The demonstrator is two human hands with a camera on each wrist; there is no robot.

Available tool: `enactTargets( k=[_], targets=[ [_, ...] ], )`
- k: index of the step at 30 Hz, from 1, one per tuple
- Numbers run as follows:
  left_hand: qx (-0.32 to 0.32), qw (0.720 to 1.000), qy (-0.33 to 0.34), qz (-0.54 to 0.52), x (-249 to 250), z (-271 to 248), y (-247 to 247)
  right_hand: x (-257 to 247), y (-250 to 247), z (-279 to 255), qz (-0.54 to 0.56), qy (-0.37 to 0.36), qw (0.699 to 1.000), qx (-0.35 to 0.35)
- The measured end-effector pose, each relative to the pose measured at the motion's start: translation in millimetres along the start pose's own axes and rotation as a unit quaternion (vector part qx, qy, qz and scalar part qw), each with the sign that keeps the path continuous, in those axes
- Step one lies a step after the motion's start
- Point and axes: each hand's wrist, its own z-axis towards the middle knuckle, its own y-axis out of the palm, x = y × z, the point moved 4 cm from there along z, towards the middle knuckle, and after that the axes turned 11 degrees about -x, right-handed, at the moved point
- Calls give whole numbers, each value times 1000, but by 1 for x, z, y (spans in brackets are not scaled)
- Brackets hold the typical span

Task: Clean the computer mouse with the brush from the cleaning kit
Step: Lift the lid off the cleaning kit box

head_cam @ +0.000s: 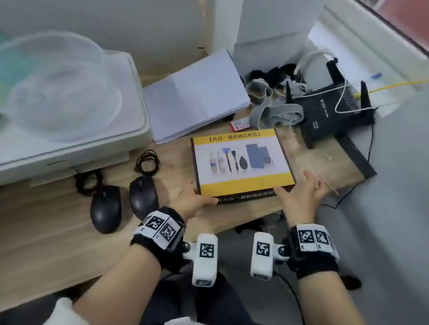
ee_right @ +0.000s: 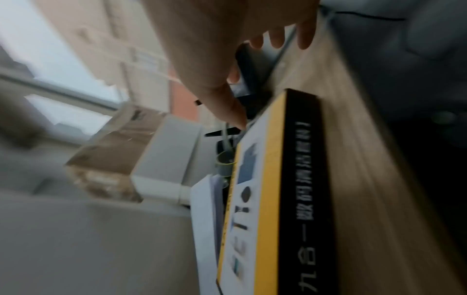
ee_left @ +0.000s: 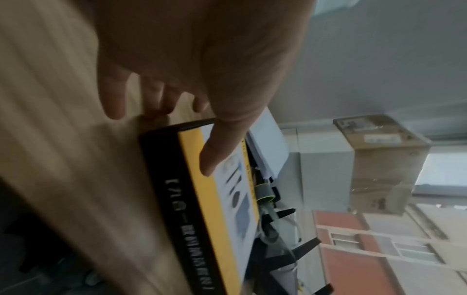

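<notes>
Yellow-bordered cleaning kit box (head_cam: 243, 161) flat on the wooden surface (head_cam: 45, 241), lid shut, contents hidden, only a printed row of brushes and bottles on top. Long axis across the head view, slightly turned, black front edge toward the person. Left grip (head_cam: 192, 203) at the near left corner, thumb laid along the front edge, fingers hidden behind the palm. Right grip (head_cam: 300, 198) at the near right corner, fingers spread and loose, thumb tip against the box edge. Two dark computer mice side by side left of the left wrist, nearer mouse (head_cam: 143, 196) just beside it, farther mouse (head_cam: 106, 208) beyond, both lengthwise away from the person, untouched. White printer (head_cam: 62, 131), paper stack (head_cam: 194, 97) and black router (head_cam: 333, 113) behind.

From the left wrist: box (ee_left: 222, 199) edge-on, black side with white lettering hard to read through blur. Left grip (ee_left: 202, 59) unclenched, straight thumb flat on the lid by the corner, fingers fairly straight down beside the box's end, fingertips near the surface (ee_left: 63, 139).

From the right wrist: heavy blur. Box (ee_right: 275, 179) edge-on again, long axis down the picture. Right grip (ee_right: 227, 40) relaxed and unclenched, thumb over the box's far end, contact impossible to judge, fingers cut off near the top edge
</notes>
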Motion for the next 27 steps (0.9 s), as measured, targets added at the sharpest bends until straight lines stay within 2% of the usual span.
enactTargets(
  k=[2, 4, 6, 8, 10, 12, 14, 17, 22, 27],
  targets=[
    [32, 997, 61, 22, -1, 10, 6, 14, 2, 6, 21, 45, 998, -40],
    [58, 995, 82, 26, -4, 17, 8, 29, 9, 13, 122, 66, 987, -86],
    [77, 992, 82, 61, -6, 23, 7, 33, 13, 14, 158, 69, 979, -111],
    [107, 980, 63, 157, -9, 33, 3, 34, 11, 17, 145, 64, 981, -110],
    [99, 945, 36, 309, -7, 37, 6, 38, 9, 23, 150, 71, 982, -94],
    [56, 891, 43, 448, 0, 38, 17, 34, 4, 25, 169, 78, 979, -83],
    [38, 858, 48, 510, 6, 37, 24, 33, 3, 32, 191, 86, 975, -80],
    [53, 836, 38, 545, 8, 36, 21, 35, 2, 43, 218, 96, 968, -78],
    [67, 823, 36, 563, 9, 35, 20, 30, 0, 49, 239, 98, 960, -103],
    [89, 843, 56, 527, 13, 35, 21, 30, 1, 47, 259, 84, 954, -123]
  ],
)
